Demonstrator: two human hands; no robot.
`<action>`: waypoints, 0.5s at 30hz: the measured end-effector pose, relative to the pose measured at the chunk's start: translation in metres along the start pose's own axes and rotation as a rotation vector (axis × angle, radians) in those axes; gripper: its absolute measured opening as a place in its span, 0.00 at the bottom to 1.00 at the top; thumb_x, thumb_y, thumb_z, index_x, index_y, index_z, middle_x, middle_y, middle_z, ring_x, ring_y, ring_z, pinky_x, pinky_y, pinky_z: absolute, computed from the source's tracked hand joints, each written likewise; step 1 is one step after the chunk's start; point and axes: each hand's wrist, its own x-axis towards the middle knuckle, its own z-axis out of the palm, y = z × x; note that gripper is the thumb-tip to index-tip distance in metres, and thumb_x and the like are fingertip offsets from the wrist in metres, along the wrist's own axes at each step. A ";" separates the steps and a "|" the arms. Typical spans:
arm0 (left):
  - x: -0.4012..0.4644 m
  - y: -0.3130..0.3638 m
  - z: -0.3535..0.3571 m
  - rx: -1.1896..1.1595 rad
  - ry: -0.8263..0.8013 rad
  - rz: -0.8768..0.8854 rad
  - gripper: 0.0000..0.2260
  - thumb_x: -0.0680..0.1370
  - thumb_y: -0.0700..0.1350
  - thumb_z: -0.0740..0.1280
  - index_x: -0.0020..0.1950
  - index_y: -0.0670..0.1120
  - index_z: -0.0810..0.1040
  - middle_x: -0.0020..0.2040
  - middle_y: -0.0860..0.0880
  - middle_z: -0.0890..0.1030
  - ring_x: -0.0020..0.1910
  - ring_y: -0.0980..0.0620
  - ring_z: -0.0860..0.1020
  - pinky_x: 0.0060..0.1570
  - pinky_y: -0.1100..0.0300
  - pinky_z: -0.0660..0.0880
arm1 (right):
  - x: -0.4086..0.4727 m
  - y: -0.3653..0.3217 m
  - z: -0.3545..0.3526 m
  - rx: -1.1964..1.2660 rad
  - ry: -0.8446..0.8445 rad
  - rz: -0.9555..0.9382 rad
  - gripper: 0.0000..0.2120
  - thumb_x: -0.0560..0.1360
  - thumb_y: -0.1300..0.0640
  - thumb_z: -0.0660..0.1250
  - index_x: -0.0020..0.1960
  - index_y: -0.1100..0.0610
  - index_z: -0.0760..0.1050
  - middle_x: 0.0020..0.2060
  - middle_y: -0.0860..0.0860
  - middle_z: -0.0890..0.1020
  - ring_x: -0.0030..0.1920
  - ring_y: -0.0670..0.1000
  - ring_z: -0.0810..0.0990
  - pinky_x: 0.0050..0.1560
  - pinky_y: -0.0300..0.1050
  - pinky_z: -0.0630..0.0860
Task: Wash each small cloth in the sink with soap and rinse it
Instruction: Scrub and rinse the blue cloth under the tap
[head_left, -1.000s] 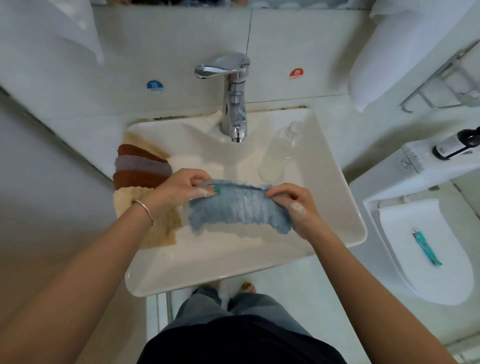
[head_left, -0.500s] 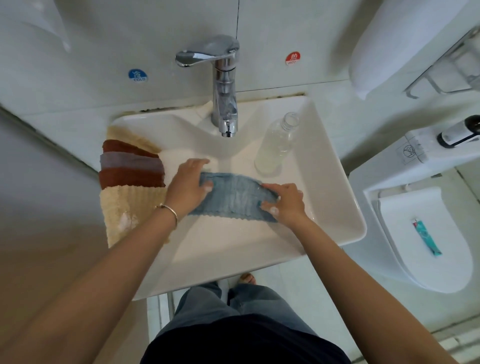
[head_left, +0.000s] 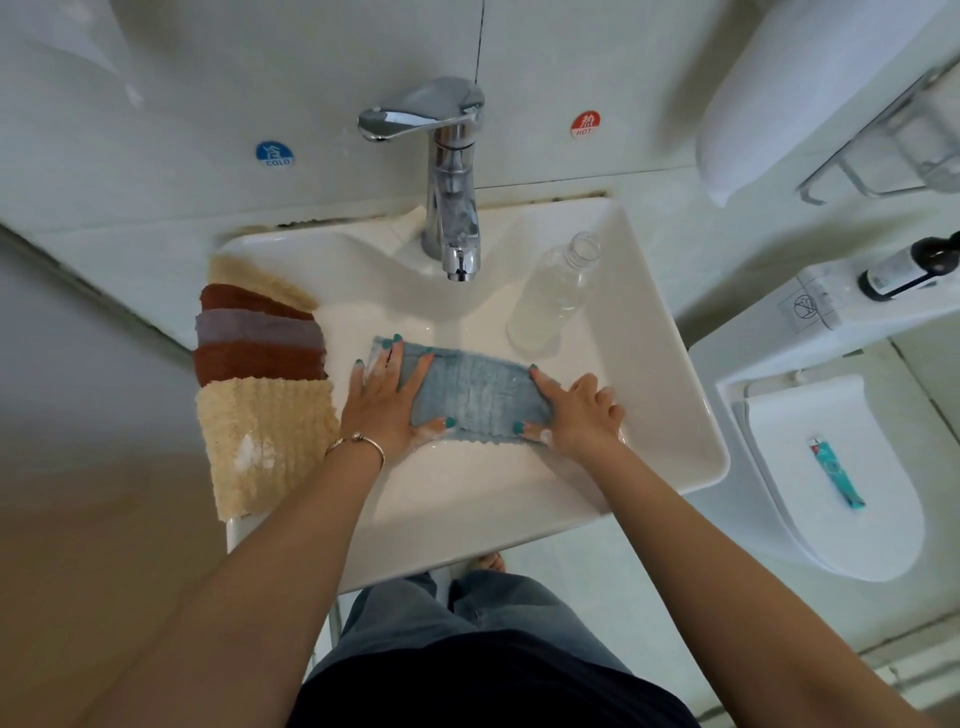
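A small blue cloth (head_left: 475, 397) lies spread flat on the bottom of the white sink (head_left: 675, 389), below the tap (head_left: 452, 208). My left hand (head_left: 387, 400) presses its left end with straight, spread fingers, and soap foam shows on them. My right hand (head_left: 576, 410) holds the right end, index finger along the far edge, thumb at the near edge, other fingers curled. No water runs from the tap. A clear bottle (head_left: 556, 296) without a cap leans inside the sink at the right.
Several folded cloths hang over the sink's left rim: a beige one (head_left: 265, 441) nearest, then brown (head_left: 260, 364) and grey (head_left: 260, 327). A toilet (head_left: 831, 519) stands to the right with a teal tube (head_left: 836, 473) on its lid and a dark bottle (head_left: 909, 267) on the cistern.
The blue cloth, held up stretched between both hands a second ago, now lies flat on the sink bottom. My left hand has flattened onto it.
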 end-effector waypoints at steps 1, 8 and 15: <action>0.000 0.001 0.001 -0.005 0.006 -0.011 0.41 0.74 0.73 0.51 0.78 0.57 0.35 0.79 0.44 0.35 0.78 0.46 0.37 0.75 0.44 0.38 | -0.006 -0.005 -0.001 0.045 0.012 -0.025 0.40 0.71 0.33 0.67 0.75 0.31 0.48 0.61 0.55 0.63 0.60 0.60 0.64 0.63 0.54 0.62; 0.000 0.003 -0.001 -0.002 -0.011 -0.019 0.44 0.72 0.74 0.53 0.77 0.57 0.34 0.78 0.44 0.33 0.78 0.44 0.36 0.74 0.42 0.38 | -0.055 -0.059 -0.052 0.750 0.331 -0.499 0.35 0.71 0.47 0.75 0.72 0.37 0.62 0.42 0.49 0.66 0.44 0.44 0.67 0.47 0.34 0.65; 0.001 0.002 -0.001 -0.008 -0.009 -0.020 0.44 0.73 0.74 0.53 0.77 0.57 0.33 0.78 0.44 0.33 0.78 0.45 0.36 0.74 0.43 0.36 | -0.061 -0.119 -0.145 0.769 0.622 -0.781 0.29 0.67 0.52 0.77 0.66 0.44 0.73 0.52 0.43 0.71 0.56 0.49 0.72 0.56 0.33 0.68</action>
